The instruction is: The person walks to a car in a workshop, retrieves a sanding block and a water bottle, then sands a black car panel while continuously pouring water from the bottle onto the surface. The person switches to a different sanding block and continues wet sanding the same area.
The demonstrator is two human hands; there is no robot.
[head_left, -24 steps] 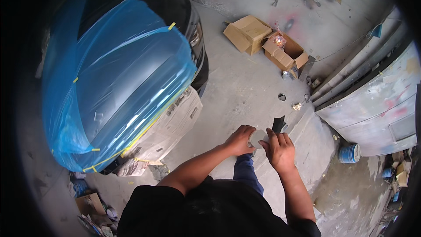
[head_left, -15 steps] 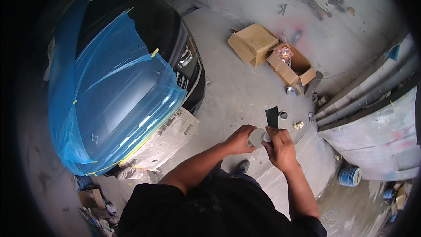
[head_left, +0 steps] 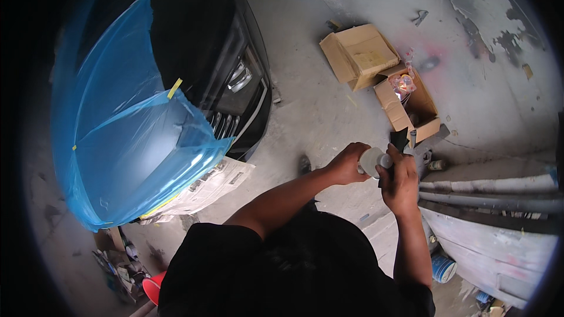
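Note:
My left hand (head_left: 346,163) is closed round the body of a pale translucent plastic container (head_left: 369,161). My right hand (head_left: 402,181) grips the container's round cap end, thumb and fingers at the cap, and also holds a dark, thin, flexible sheet (head_left: 398,137) that sticks up beyond its fingers. Both hands are out in front of my body, over the concrete floor.
At left a dark car (head_left: 205,29) is partly covered by blue plastic film (head_left: 117,141), yellow tape and newspaper (head_left: 220,185). Two cardboard boxes (head_left: 352,53) sit ahead. At right lean paint-spattered panels (head_left: 487,240) beside a blue-white bucket (head_left: 442,267); a red object (head_left: 151,287) lies lower left.
My hands and the container have moved forward and to the right in the view. The car's uncovered dark front shows more, and the boxes appear further right as the view has shifted.

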